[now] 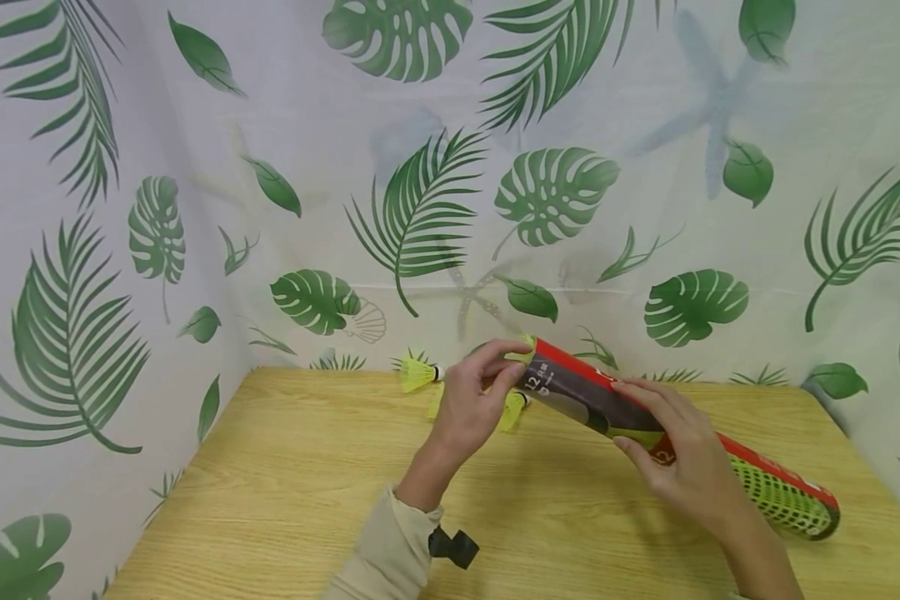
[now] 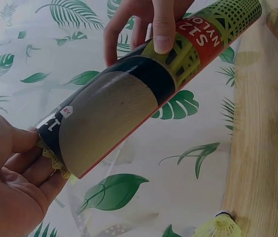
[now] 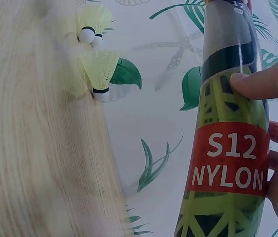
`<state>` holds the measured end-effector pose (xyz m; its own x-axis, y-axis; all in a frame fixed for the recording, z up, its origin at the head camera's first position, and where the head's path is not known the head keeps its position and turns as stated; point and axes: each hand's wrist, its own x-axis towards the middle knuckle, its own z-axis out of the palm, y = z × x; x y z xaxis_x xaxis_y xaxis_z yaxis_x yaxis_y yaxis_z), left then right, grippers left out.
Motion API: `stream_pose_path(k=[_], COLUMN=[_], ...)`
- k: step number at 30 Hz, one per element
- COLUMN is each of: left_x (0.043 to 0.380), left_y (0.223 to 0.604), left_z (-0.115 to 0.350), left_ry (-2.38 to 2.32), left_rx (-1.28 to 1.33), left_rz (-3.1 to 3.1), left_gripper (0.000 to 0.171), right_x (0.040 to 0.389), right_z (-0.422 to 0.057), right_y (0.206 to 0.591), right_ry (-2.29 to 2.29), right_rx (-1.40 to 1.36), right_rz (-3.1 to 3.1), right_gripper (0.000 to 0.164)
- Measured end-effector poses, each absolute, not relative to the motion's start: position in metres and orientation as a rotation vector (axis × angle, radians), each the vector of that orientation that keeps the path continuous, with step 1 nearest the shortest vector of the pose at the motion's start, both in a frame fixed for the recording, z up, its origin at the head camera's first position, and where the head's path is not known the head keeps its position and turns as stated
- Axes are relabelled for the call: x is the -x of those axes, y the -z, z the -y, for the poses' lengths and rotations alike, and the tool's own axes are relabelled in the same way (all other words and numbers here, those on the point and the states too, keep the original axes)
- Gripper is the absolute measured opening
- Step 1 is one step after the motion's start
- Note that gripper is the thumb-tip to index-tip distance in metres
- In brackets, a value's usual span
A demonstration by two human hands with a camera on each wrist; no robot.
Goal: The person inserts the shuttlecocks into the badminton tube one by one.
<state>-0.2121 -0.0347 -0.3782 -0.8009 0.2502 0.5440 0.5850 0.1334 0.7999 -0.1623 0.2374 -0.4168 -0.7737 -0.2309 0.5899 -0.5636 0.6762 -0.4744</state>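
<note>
My right hand (image 1: 690,454) grips a shuttlecock tube (image 1: 570,392) around its middle, thumb on the near side. The tube is black, red and yellow-green, marked "S12 NYLON" (image 3: 230,160), and slants with its left end raised. At that end my left hand (image 1: 476,396) pinches a yellow shuttlecock (image 2: 55,160); only the jagged skirt edge shows at the tube's mouth, the rest being hidden inside. The left thumb lies right at the tube's rim. Behind the left hand, several yellow shuttlecocks with white bases, including one shuttlecock (image 1: 418,374) at the back, stand or lie on the table.
The wood-grain table (image 1: 285,483) runs back to a white sheet (image 1: 450,308) printed with green leaves. Another such sheet (image 1: 82,333) closes off the left side. A black strap (image 1: 453,546) sits at the left wrist, by the beige sleeve.
</note>
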Motion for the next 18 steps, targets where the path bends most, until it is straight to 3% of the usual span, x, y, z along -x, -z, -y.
stream_pose_path(k=[18], left_x=[0.214], left_y=[0.390], left_z=[0.036], left_ry=[1.747], left_rx=[1.003], left_rz=[2.094], left_gripper=[0.030], right_x=[0.162], right_z=[-0.238], right_y=[0.417], right_ry=[-0.900], right_rx=[-0.623], right_rz=[2.413], right_gripper=[0.081])
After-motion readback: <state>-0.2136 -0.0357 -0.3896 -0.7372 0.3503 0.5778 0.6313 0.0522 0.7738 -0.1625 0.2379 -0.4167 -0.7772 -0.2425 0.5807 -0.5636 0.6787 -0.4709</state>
